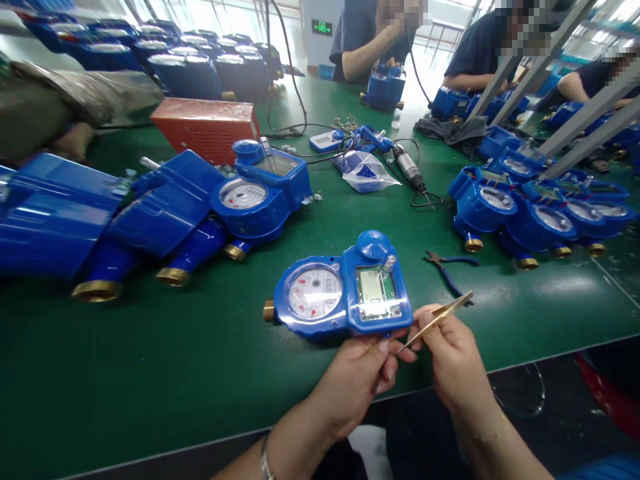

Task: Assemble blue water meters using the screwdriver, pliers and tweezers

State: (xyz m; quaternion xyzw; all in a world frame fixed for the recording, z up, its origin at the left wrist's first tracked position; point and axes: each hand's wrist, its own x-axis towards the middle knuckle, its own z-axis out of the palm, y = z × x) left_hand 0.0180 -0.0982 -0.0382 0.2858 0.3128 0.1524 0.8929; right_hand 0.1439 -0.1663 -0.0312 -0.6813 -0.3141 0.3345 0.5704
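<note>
The right hand (453, 357) pinches a pair of brass tweezers (436, 320) between thumb and fingers, just over the near edge of the green bench (150, 360). The left hand (357, 380) has its thumb and forefinger pressed together at the tweezers' tip; whether something tiny sits between them cannot be told. Just beyond both hands, a blue water meter (340, 290) lies face up near that edge, its dial to the left and its display to the right. Blue-handled pliers (450, 270) lie to its right. More meters (165, 213) lie along the left side, and another cluster (540, 213) stands toward the right edge. A clear plastic bag (367, 172) rests mid-bench.
</note>
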